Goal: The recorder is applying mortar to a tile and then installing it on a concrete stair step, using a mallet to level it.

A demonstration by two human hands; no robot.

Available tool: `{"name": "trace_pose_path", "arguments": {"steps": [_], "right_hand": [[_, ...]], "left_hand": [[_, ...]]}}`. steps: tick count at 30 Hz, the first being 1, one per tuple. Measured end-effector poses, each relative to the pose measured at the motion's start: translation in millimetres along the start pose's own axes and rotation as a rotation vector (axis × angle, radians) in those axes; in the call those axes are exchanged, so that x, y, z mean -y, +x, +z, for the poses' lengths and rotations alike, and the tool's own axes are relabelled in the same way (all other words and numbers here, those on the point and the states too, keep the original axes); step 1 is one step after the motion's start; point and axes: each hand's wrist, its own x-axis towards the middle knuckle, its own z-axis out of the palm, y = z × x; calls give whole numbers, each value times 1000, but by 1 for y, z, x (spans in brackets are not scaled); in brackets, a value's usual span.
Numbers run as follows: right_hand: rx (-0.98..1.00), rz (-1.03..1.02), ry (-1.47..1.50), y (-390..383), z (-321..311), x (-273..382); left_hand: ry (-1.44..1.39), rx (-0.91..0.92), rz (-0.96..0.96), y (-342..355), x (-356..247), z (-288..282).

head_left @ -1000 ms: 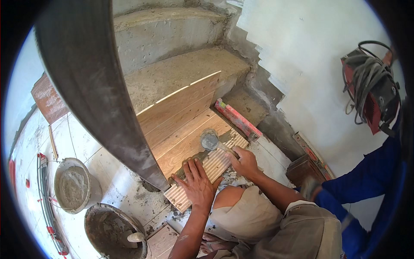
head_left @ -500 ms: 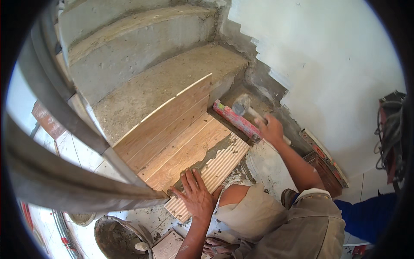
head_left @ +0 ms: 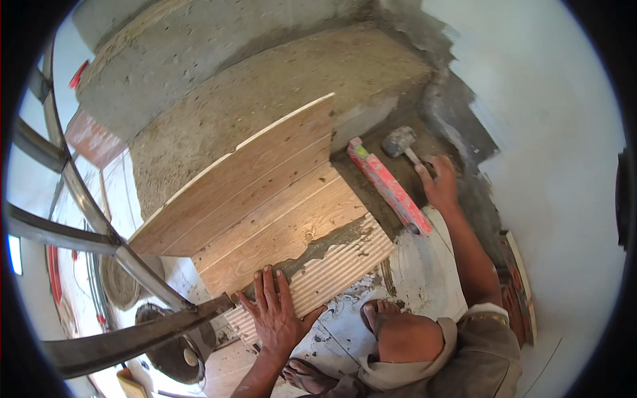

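Note:
My left hand (head_left: 275,325) lies flat with fingers spread on the front strip, a ribbed pale tile piece (head_left: 342,262) with grey mortar smeared along its back edge. Behind that strip is a wood-look tile (head_left: 292,229) on the step, and another wood-look tile (head_left: 245,179) stands upright against the riser. To the right, my right hand (head_left: 440,182) is closed around the handle of a mallet (head_left: 400,141), its grey head over the bare concrete corner. Between the mallet and the tiles rests a red spirit level (head_left: 388,186), near the tiles' right end.
Bare concrete stairs (head_left: 265,86) rise behind the tiles. A curved metal railing (head_left: 93,199) crosses the left side, with a mortar bucket (head_left: 169,351) beneath it. Another level (head_left: 517,285) leans by the right wall. My knee (head_left: 411,338) is close to the strip.
The whole view has shifted. My right hand has moved the mallet from close over the level to the concrete on its right. My left hand stays flat on the ribbed strip.

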Motion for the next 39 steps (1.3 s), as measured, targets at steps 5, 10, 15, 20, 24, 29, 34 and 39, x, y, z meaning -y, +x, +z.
{"name": "trace_pose_path", "arguments": {"steps": [5,10,15,20,24,29,34,39], "right_hand": [[127,149,257,-10,-8,35],[100,117,356,-28,-10,68],[463,26,379,-38,-19,107],[370,-33,367,-44,-21,112],[399,-27,335,-41,-35,121],[668,-55,345,-50,-57,133],[725,-41,291,-81,-71,133],[585,46,298,-111,-60,130]], "left_hand": [[33,52,27,2,1,-7],[-20,-1,-70,-2,4,-1],[-201,-55,20,-17,13,-6],[-250,-219,112,-52,34,-17],[-244,-424,7,-94,57,-6],[-320,-534,-348,-115,77,-6],[-326,-539,-319,-135,89,14],[-336,-589,-329,-141,83,28]]}}
